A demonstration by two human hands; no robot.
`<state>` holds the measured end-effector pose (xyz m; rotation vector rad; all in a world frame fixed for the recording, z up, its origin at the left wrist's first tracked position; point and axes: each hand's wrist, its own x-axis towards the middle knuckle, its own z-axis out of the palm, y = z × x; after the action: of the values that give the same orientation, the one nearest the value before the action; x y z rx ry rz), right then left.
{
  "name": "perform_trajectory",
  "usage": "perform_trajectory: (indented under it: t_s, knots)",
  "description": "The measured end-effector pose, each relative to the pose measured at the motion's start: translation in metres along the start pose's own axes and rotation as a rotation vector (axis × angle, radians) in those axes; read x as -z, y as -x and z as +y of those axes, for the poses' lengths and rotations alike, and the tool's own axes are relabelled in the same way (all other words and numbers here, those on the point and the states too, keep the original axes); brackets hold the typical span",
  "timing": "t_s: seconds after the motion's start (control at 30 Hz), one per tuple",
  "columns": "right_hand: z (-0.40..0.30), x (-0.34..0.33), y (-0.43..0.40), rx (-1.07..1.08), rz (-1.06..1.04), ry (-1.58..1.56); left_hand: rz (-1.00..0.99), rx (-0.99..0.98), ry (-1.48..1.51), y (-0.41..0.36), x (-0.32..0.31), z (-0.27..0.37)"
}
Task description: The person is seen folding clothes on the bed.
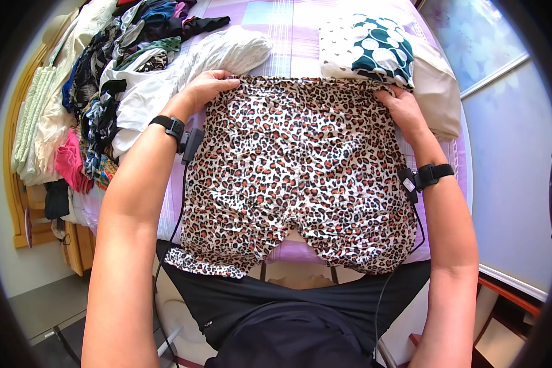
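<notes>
Leopard-print shorts (299, 161) lie spread in front of me, waistband at the far side, the two legs towards my lap. My left hand (214, 87) pinches the left end of the waistband between thumb and fingers. At the right end, my right hand (402, 108) grips the waistband, its fingers partly hidden. The hem of the left leg is turned outwards over the bed's near edge. Each wrist wears a black strap with a small cabled device.
A purple checked bedspread (280, 50) covers the bed. Mixed clothes (101, 60) are heaped at the left, beside a white garment (230, 48). Far right are a folded green-and-white patterned cloth (382, 50) and a beige cloth (434, 92). Glossy sliding panels (510, 138) stand along the right.
</notes>
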<state>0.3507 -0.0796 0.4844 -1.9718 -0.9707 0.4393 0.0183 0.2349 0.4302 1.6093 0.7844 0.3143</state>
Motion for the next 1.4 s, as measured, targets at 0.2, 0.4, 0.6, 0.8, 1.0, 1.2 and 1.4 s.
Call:
perform_trajectory:
  t_s: [0.2, 0.4, 0.6, 0.8, 1.0, 1.2, 1.4]
  knots:
    - [-0.005, -0.008, 0.003, -0.021, -0.007, -0.013, 0.499, -0.490, -0.531, 0.021, -0.021, -0.018]
    - [0.014, -0.003, 0.038, 0.165, 0.310, 0.387, 0.773, -0.681, -0.686, 0.120, -0.094, -0.054]
    - [-0.001, -0.053, 0.171, 0.642, 0.096, 0.626, 0.501, -0.467, -0.961, 0.216, -0.128, -0.101]
    - [0.055, -0.050, 0.197, 0.574, -0.017, 0.849, 0.463, -0.472, -1.004, 0.210, -0.119, -0.105]
    - [0.061, -0.055, 0.192, 0.584, -0.021, 0.843, 0.455, -0.458, -1.043, 0.209, -0.117, -0.111]
    - [0.062, -0.056, 0.189, 0.572, -0.007, 0.869, 0.476, -0.444, -1.043, 0.204, -0.122, -0.109]
    - [0.063, -0.058, 0.188, 0.551, -0.014, 0.852, 0.497, -0.435, -1.043, 0.204, -0.124, -0.109]
